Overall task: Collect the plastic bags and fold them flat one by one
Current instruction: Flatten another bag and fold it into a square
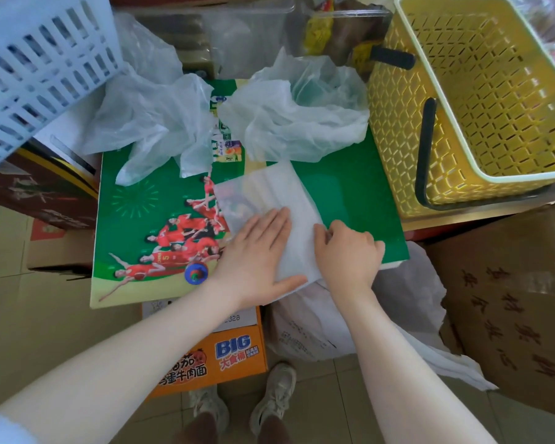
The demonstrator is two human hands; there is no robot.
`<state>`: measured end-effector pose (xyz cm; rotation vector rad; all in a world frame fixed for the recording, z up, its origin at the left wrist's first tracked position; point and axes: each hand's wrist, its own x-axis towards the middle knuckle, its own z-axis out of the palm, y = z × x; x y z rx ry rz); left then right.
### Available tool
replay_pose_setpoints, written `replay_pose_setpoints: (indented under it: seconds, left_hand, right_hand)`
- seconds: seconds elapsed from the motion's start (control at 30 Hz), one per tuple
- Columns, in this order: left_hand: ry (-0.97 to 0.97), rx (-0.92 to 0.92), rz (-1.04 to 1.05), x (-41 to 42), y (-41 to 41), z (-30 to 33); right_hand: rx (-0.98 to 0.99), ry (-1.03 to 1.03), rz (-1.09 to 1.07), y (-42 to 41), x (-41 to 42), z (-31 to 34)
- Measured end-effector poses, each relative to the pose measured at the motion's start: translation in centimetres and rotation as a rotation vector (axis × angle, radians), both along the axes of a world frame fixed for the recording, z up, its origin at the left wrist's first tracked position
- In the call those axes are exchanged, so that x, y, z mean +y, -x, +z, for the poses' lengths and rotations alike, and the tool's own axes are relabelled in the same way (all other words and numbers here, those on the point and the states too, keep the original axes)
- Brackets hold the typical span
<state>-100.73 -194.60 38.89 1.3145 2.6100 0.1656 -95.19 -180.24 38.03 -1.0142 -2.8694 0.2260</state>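
A folded translucent white plastic bag [269, 200] lies flat on the green printed carton top [350, 200]. My left hand [257, 251] presses on it with straight fingers. My right hand [346, 251] has its fingers curled and pinches the bag's right edge. Two crumpled translucent bags lie farther back on the carton: one at the left [148, 123], one at the right [298, 116].
A yellow lattice basket [481, 100] with black handles stands at the right. A pale blue basket [36, 65] hangs over the upper left. Clear plastic containers sit behind. Cardboard boxes [507, 302], an orange noodle box [218, 357] and white bags [318, 328] crowd the floor by my feet.
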Motion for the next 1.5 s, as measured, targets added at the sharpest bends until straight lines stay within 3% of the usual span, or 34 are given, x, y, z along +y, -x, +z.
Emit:
replay_pose_setpoints:
  seconds: [0.17,0.27,0.37,0.47,0.7,0.77,0.87,1.0,1.23,1.33,1.5]
  left_hand:
    - [0.042,0.009,0.072,-1.3,-0.4,-1.1]
    - [0.045,0.006,0.061,-1.4,-0.3,-1.1]
    - [0.032,-0.011,0.046,-1.5,-0.3,-1.0]
    - [0.059,0.015,0.045,-1.8,-0.4,-1.1]
    - [0.11,-0.017,0.065,-1.9,-0.4,-0.8]
    - [0.033,-0.046,0.097,-1.7,0.3,0.0]
    - [-0.072,0.006,0.087,0.0,2.3,0.7]
    - [0.05,0.01,0.001,2.9,4.0,-0.4]
    - [0.035,0.028,0.204,0.2,3.0,0.0]
    - [-0.041,0.132,0.045,0.5,-1.9,-0.4]
    - [0.046,0.163,-0.062,-2.1,-3.8,-2.7]
  right_hand:
    - [0.022,-0.119,0.071,-0.6,1.0,0.8]
    - [0.269,-0.115,0.494,-0.7,-0.2,1.0]
    - [0.152,0.006,0.707,-0.2,-1.7,-0.3]
    - [0.005,0.004,0.66,0.0,-1.5,-1.5]
    - [-0.074,0.027,0.538,-0.1,0.4,-1.5]
    - [-0.103,0.047,0.552,-0.2,0.5,-1.4]
    - [-0.085,0.048,0.557,-0.1,0.4,-1.3]
    - [-0.059,-0.011,0.538,-0.1,0.3,-1.4]
    - [-0.117,0.065,0.566,-0.2,0.5,-1.3]
    - [-0.124,0.06,0.566,-0.2,0.6,-1.3]
    - [-0.114,0.05,0.597,-0.1,1.2,-1.1]
